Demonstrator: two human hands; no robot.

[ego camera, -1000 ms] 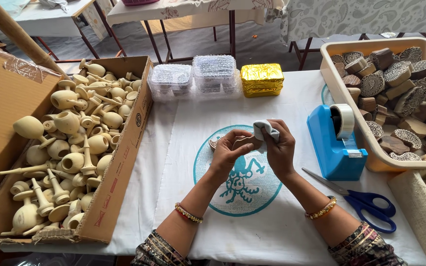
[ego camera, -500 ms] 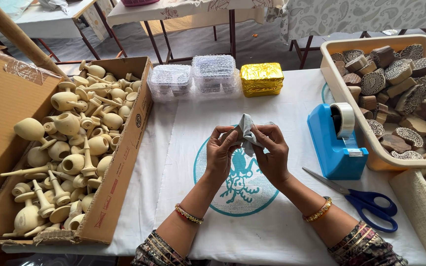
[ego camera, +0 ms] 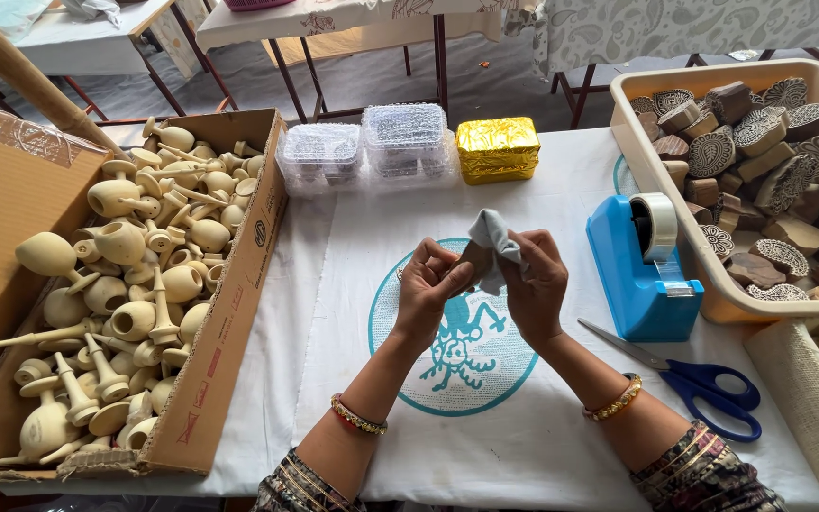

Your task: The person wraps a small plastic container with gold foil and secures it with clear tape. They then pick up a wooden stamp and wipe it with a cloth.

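My left hand (ego camera: 428, 289) and my right hand (ego camera: 535, 284) are raised together over the middle of the white tablecloth (ego camera: 353, 284). Between them they grip a small brown wooden piece (ego camera: 475, 258), mostly hidden by my fingers. A small grey cloth (ego camera: 497, 237) is bunched in my right hand and folds over the top of the piece. Both hands hover above a teal round print (ego camera: 466, 356) on the cloth.
An open cardboard box (ego camera: 229, 313) of pale wooden spinning tops (ego camera: 125, 284) sits left. Clear plastic containers (ego camera: 372, 142) and a gold foil box (ego camera: 497, 148) stand behind. A blue tape dispenser (ego camera: 642, 270), blue scissors (ego camera: 703, 384) and a beige tub (ego camera: 713, 284) of carved wooden blocks (ego camera: 770, 171) lie right.
My hands moved slightly left and closer to me with the piece. The grey cloth shifted over its top as my right hand rubbed it.
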